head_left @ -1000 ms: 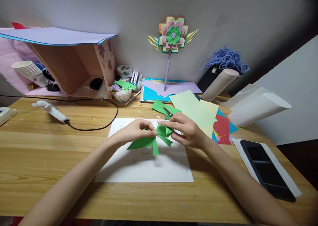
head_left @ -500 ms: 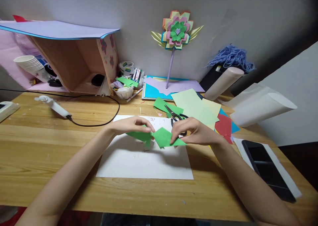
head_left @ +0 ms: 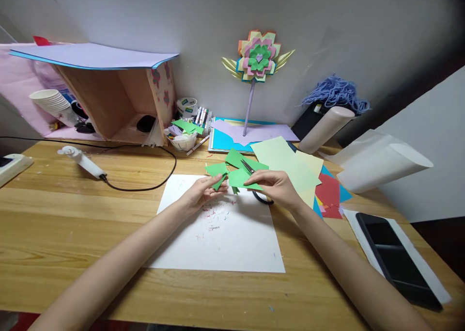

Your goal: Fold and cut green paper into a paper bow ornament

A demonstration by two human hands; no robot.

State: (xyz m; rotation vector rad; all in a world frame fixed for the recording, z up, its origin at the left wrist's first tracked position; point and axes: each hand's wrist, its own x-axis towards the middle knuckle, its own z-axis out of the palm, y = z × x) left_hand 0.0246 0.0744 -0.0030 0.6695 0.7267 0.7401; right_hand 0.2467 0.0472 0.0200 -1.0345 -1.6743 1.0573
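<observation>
Above the white sheet [head_left: 232, 244], both hands hold a cut green paper bow [head_left: 240, 178] with pointed lobes and short tails. My left hand [head_left: 202, 191] pinches it near the middle and left lobe, palm partly turned up. At the other end, my right hand [head_left: 276, 184] has its thumb and fingers closed on the right lobe. Scissors [head_left: 248, 166] with black handles lie just behind, partly covered by the bow and my right hand. A green paper strip [head_left: 236, 157] rests under the blades.
Pale yellow-green sheets [head_left: 286, 159] and red scraps [head_left: 328, 188] lie on the right, near a black phone [head_left: 395, 258]. A paper flower [head_left: 259, 57] stands at the back. On the left are a white glue gun [head_left: 82, 161] with its cord and an open cardboard box [head_left: 109, 98].
Both hands have lifted the bow away from me and turned it. My right hand has shifted its grip to the right lobe. The camera view has shifted slightly.
</observation>
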